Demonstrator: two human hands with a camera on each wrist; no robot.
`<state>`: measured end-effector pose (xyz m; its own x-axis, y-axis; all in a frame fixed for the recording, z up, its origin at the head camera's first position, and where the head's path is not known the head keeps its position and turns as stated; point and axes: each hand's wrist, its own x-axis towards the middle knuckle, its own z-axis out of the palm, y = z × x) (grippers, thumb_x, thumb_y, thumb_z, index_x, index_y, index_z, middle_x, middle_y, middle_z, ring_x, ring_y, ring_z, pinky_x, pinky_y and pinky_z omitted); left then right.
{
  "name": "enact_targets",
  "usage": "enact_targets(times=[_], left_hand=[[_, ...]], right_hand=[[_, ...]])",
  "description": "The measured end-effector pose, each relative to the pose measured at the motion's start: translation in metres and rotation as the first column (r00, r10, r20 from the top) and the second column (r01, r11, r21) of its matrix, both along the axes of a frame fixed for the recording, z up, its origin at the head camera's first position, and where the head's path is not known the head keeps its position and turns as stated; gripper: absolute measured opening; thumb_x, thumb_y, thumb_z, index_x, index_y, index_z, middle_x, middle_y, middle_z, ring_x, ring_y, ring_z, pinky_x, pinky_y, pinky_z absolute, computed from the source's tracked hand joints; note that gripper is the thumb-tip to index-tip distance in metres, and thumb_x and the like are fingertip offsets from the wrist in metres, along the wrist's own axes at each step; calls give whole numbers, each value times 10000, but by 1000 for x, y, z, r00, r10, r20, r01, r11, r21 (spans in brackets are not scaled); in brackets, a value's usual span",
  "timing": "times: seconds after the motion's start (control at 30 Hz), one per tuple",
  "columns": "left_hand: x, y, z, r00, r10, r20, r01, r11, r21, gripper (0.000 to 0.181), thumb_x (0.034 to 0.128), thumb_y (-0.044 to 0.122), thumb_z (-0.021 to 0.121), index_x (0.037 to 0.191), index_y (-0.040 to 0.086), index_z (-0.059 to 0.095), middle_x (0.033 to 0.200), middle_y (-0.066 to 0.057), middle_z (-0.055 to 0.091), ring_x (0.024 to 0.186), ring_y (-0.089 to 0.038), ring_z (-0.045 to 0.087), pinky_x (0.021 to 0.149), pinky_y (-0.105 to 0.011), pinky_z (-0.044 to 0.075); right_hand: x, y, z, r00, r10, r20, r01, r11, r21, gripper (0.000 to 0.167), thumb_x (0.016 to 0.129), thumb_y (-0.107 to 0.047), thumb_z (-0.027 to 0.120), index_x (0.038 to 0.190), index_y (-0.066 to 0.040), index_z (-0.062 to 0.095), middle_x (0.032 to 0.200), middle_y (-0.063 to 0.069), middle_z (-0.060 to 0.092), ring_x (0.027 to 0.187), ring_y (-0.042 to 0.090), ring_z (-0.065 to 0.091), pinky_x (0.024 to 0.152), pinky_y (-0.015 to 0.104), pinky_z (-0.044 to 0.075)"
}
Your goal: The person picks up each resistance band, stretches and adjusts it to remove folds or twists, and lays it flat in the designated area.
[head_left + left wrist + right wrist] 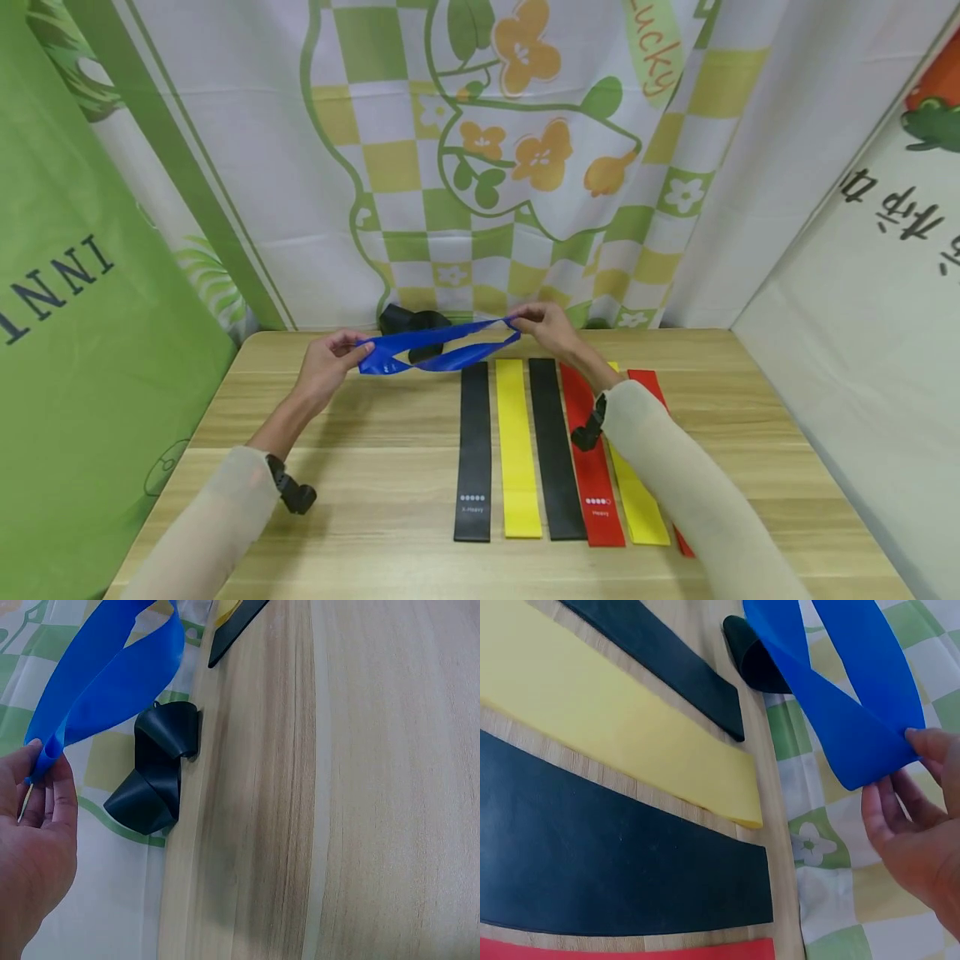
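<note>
A blue resistance band loop [457, 358] is stretched in the air between both hands over the far part of the table. Its left end is pinched by the left hand [324, 367], thumb against fingers. At the other end, the right hand [551, 329] pinches the band, as the right wrist view shows with the right hand [922, 802]. The loop gapes in the middle and one strand is twisted. Behind it, a curled black band [157, 769] rests at the table's back edge, partly hidden by the blue one in the head view.
Flat bands lie side by side on the wooden table [360, 500]: a black band [473, 450], a yellow band [517, 450], another black band [557, 450], a red band [603, 508], and more under the right forearm. A patterned curtain [465, 167] hangs behind.
</note>
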<state>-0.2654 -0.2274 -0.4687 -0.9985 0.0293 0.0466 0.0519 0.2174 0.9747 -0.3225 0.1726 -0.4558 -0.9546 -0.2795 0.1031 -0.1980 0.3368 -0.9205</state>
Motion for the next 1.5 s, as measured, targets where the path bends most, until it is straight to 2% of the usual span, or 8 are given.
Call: enact_targets(times=[0.23,0.37,0.67,0.87,1.1,1.23,1.4,1.5], left_hand=[[-1,3,2,1000,-11,-12,12,998,55,309,1019,164,736,1192,-77,648,932,57,692,863,-67,665,787,-200,597],[-1,4,2,1000,-19,-23,21,997,75,290,1024,159,728,1187,-64,643,933,54,680,866,-66,659,777,-209,604],[-2,6,4,997,-46,-68,51,996,68,241,1031,156,717,1153,-37,642,901,101,729,815,-71,648,754,-233,576],[-2,5,4,992,-7,-128,9,1000,20,289,1025,166,729,1165,-68,634,892,147,728,918,-70,608,794,-213,468],[-1,6,5,985,12,-170,-4,999,48,169,1025,117,714,1078,-5,609,795,156,679,790,-72,565,740,-207,428],[-1,8,7,983,10,-185,1,998,60,124,1040,98,686,1044,28,583,741,140,623,686,-71,490,629,-200,373],[0,10,9,983,-6,-183,16,999,50,167,1067,113,641,1060,-6,523,695,129,584,624,-88,477,553,-176,372],[1,11,10,987,-29,-156,36,998,44,191,1079,148,623,1073,5,496,673,109,575,604,-107,489,536,-189,376]], right_hand=[[0,-7,-1,995,-55,79,66,986,-150,225,1034,19,645,1224,114,718,1241,301,692,1099,393,717,1012,459,585],[2,-10,-2,988,-51,147,83,972,-221,236,1046,23,623,1252,104,706,1238,284,693,1024,286,742,1045,525,549],[3,-11,0,978,-58,199,108,963,-248,217,1056,12,608,1244,81,692,1140,178,732,919,175,737,1036,566,552],[2,-12,1,979,-53,196,103,962,-255,175,1050,-3,623,1184,100,669,986,91,756,835,163,735,892,413,631],[3,-13,1,981,-1,195,59,954,-293,71,1072,-18,579,1085,41,617,928,62,710,795,166,692,779,287,617],[4,-13,-1,980,37,198,26,952,-304,62,1090,-33,541,1039,-10,568,983,147,742,833,199,703,814,327,614],[6,-13,-2,975,74,207,-6,951,-310,105,1115,-68,492,1011,-66,510,1225,347,702,920,221,742,981,529,567],[7,-14,-3,976,88,201,-20,948,-319,116,1116,-75,487,1000,-80,500,1254,354,686,919,209,734,1000,560,543]])
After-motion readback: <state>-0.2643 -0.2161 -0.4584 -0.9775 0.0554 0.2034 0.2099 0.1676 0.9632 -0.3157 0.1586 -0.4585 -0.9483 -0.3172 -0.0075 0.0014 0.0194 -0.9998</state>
